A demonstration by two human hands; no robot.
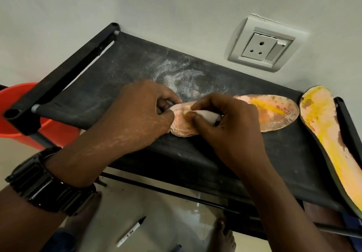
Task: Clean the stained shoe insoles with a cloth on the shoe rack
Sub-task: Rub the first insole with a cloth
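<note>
A pink insole (274, 112) with yellow and orange stains lies flat on the black fabric top of the shoe rack (109, 87). My left hand (137, 112) pinches its heel end and holds it down. My right hand (227, 122) grips a small bunched white cloth (209, 115) and presses it on the insole's heel part. A second insole (331, 144), streaked yellow, rests tilted against the rack's right rail.
White powdery smears mark the rack fabric (180, 75) behind my hands. A wall socket (262, 46) sits above the rack. An orange bucket (17, 110) stands at the left below the rack. A white marker (131, 232) lies on the tiled floor near my bare foot (225, 236).
</note>
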